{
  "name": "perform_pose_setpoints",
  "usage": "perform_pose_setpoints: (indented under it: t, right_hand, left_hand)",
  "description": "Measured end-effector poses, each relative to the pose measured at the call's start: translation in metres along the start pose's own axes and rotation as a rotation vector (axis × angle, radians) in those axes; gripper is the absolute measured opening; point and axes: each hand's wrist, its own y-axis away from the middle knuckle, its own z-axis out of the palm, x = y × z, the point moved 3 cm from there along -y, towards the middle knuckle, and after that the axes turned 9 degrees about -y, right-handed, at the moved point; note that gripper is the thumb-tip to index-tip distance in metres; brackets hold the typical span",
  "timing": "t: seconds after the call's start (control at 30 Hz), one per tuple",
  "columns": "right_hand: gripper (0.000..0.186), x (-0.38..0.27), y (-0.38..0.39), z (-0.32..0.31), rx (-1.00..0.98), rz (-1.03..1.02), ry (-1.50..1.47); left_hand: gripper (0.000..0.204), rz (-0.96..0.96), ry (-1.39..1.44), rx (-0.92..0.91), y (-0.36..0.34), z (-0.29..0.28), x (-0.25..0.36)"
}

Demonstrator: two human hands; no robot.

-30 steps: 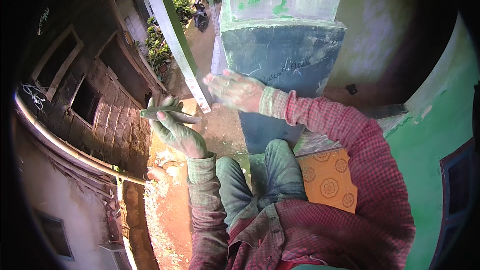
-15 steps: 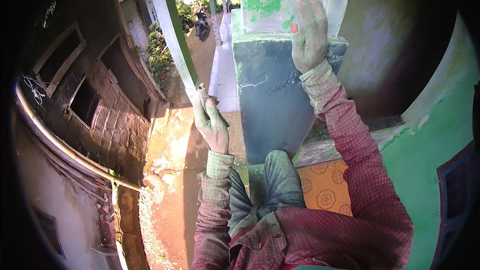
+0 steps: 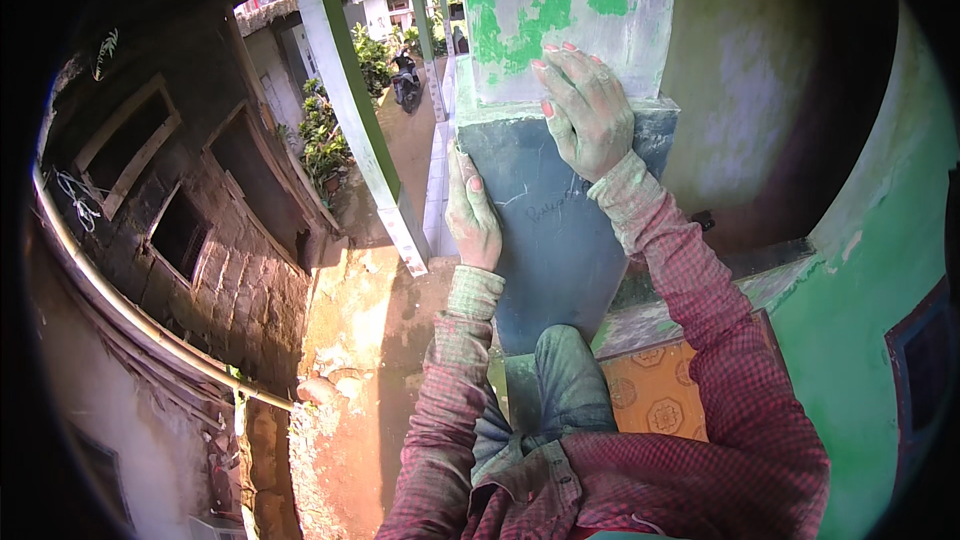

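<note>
My left hand is at the left edge of the dark blue pillar base, thumb and fingers pressed together. It holds what looks like a folded piece of sandpaper, now almost wholly hidden by the fingers and the pillar's edge. Higher up, my right hand lies over the front of the ledge, where the base meets the pillar's upper part. Its fingers stretch up and left, with nothing visible in them. Patchy green paint remains on that pale upper part. Whitish dust coats both hands and cuffs.
A slanting white-green post stands to the left of the pillar. Beyond it, a motorbike is parked on a path beside plants. Orange patterned tiles lie at right below a low ledge. A bamboo pole runs along the left.
My left hand has moved right, from beside the post onto the pillar's left edge, carrying the folded piece. My right hand has come down and left over the ledge. The view has shifted slightly.
</note>
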Motion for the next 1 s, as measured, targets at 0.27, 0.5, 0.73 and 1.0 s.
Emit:
perform_pose_setpoints:
  t: [0.27, 0.5, 0.73, 1.0]
  right_hand:
    - [0.046, 0.003, 0.007, 0.001, 0.033, -0.020, 0.013]
    - [0.044, 0.000, 0.002, 0.002, 0.044, -0.036, -0.012]
    - [0.044, 0.003, 0.003, 0.003, 0.070, -0.068, -0.047]
    - [0.041, 0.004, 0.003, -0.003, 0.048, -0.066, -0.047]
  left_hand:
    - [0.056, 0.158, -0.028, -0.081, -0.033, -0.002, 0.003]
    - [0.060, 0.085, 0.029, 0.010, 0.002, 0.004, -0.026]
    - [0.063, 0.051, 0.039, -0.073, 0.021, -0.001, -0.047]
    - [0.060, 0.219, -0.051, -0.088, -0.060, -0.008, 0.014]
